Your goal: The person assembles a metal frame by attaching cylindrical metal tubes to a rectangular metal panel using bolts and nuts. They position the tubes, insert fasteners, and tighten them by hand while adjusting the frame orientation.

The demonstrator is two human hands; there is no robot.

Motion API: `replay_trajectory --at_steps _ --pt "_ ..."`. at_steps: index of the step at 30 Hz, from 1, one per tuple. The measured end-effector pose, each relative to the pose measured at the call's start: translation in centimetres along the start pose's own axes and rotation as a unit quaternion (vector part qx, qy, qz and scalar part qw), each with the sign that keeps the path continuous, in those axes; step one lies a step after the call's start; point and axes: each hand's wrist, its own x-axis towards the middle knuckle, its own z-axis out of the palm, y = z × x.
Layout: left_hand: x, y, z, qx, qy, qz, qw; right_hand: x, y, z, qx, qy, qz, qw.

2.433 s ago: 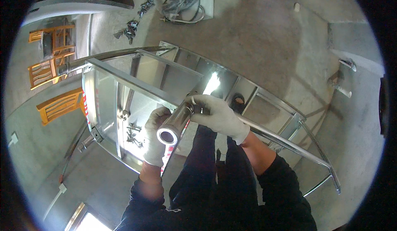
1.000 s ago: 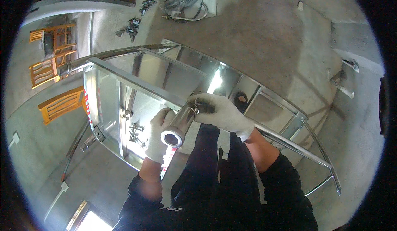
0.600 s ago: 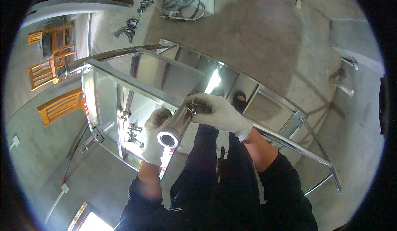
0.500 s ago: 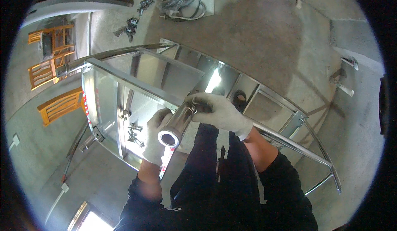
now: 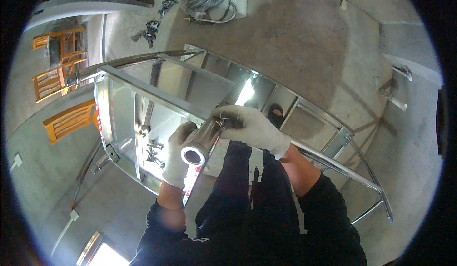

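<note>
A short, shiny metal tube [image 5: 205, 140] tilts up toward me, its round hollow end nearest. My left hand [image 5: 177, 155], in a whitish work glove, is closed against the tube's left side, with its fingertips partly hidden behind it. From the right, my right hand [image 5: 254, 129], gloved the same way, curls its fingers round the tube's far end. Whether a small part sits under those fingers I cannot make out. Both hands are over a stainless steel frame [image 5: 152, 92] with flat panels. Several small metal fittings [image 5: 155, 152] lie on a bright panel left of my left hand.
Long steel rails [image 5: 338, 163] of the frame stretch to the right. Wooden chairs [image 5: 71, 121] stand at the far left. On the concrete floor [image 5: 285, 42] beyond are a coiled hose in plastic [image 5: 209, 2] and dark crumpled scraps [image 5: 151, 32]. Pipe stubs [image 5: 399, 103] project at the right wall.
The tube's near end has shifted slightly up and to the left, and my left hand has moved a little with it. My right hand keeps nearly the same place.
</note>
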Motion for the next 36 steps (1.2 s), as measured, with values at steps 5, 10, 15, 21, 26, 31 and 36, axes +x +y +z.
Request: replay_trajectory --at_steps 5,10,15,21,26,31,36 --pt "0.6 -0.2 0.7 0.057 -0.012 0.036 0.998 -0.1 -1.1 -0.1 -0.107 -0.008 -0.031 0.994" --pt "1.0 -0.8 1.1 0.102 0.007 0.026 0.994 0.1 -1.7 -0.3 -0.318 -0.007 -0.088 0.944" --pt "1.1 0.6 -0.2 0.15 0.0 -0.018 0.989 0.6 -0.7 -1.3 -0.272 -0.027 -0.152 0.95" --pt "0.0 0.0 0.5 -0.247 0.06 -0.164 0.953 0.7 -0.7 -1.0 -0.285 -0.003 -0.17 0.943" --pt "-0.4 -0.8 -0.1 -0.133 0.033 -0.063 0.989 1.5 -2.4 -0.9 -0.496 -0.043 -0.188 0.847" --pt "-0.6 0.5 0.2 -0.042 0.043 0.001 0.998 1.1 -2.4 -0.2 -0.523 -0.004 -0.208 0.826" --pt "-1.2 1.6 0.3 -0.15 0.098 -0.05 0.983 1.2 -1.4 -1.9 -0.428 0.157 -0.259 0.851"
